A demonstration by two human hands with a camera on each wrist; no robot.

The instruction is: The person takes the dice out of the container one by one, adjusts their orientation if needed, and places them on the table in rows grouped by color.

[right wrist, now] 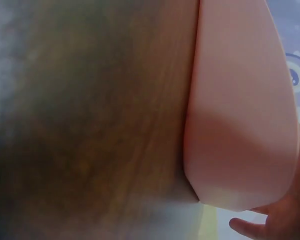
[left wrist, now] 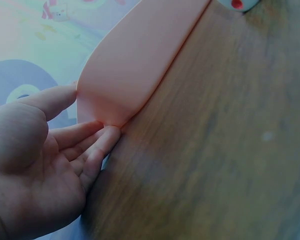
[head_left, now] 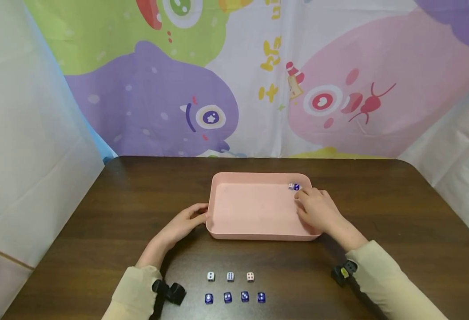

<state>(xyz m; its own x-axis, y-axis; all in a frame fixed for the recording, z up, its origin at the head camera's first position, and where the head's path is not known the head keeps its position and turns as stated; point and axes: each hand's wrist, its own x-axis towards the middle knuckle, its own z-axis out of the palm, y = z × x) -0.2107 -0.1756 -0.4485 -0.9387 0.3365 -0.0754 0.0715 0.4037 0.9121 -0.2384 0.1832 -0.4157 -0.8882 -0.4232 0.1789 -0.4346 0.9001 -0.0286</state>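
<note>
A shallow pink tray (head_left: pixel 254 209) lies on the table. At its left end my left hand (head_left: pixel 180 226) holds it; in the left wrist view the thumb touches the rim and the bent fingers (left wrist: pixel 92 152) meet the lower edge. My right hand (head_left: pixel 318 209) reaches over the right wall into the tray, fingertips close to a white die (head_left: pixel 291 186) and a blue die (head_left: pixel 296 187) in the far right corner. Its thumb stands apart from the other fingers. The tray's wall (right wrist: pixel 240 110) hides most of this hand in the right wrist view.
In front of the tray, three white dice (head_left: pixel 230 277) form a row, with a row of several blue dice (head_left: pixel 228 297) nearer to me. The dark wooden table (head_left: pixel 98 249) ends at a cartoon-printed curtain (head_left: pixel 258 124) behind. Both wrists wear black straps with cameras.
</note>
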